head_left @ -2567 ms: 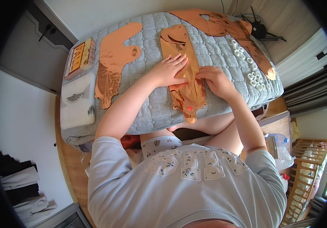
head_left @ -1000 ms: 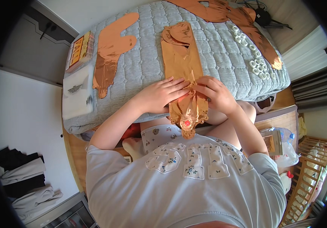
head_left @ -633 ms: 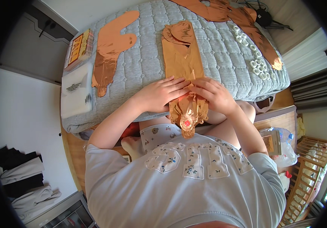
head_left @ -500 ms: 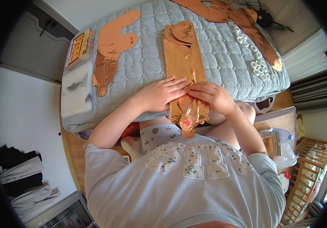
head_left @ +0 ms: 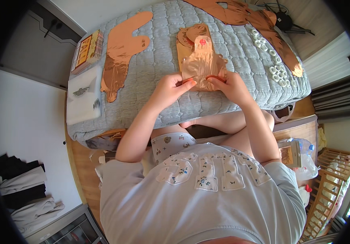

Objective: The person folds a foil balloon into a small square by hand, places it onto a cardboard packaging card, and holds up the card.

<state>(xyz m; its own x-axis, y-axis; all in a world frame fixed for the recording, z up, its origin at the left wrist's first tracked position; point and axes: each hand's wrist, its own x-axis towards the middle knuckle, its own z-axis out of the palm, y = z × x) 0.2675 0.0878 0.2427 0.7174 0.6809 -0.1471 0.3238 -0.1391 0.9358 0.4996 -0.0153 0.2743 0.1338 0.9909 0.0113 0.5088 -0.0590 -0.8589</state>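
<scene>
A flat, uninflated copper-coloured foil balloon [head_left: 203,65] lies folded over on itself in front of me on the quilted mattress. Its narrow end, with a small red mark, now points away from me over the rounded far part. My left hand [head_left: 171,90] pinches the near fold at its left side, thumb on top. At the right side of the same fold, my right hand [head_left: 232,87] grips the foil between thumb and curled fingers. Another flat copper foil balloon [head_left: 120,51] lies to the left, apart from my hands.
More copper foil [head_left: 272,42] stretches along the far right of the mattress [head_left: 158,53]. Beside it lie several small white rolls [head_left: 278,73]. At the left edge are a white plastic package [head_left: 84,95] and a patterned box [head_left: 87,51]. A black stand [head_left: 284,20] is behind.
The balloon's near end, which hung toward my lap, has been turned up and away over the rest. My hands have gone from lying flat on the foil to gripping the fold's two sides.
</scene>
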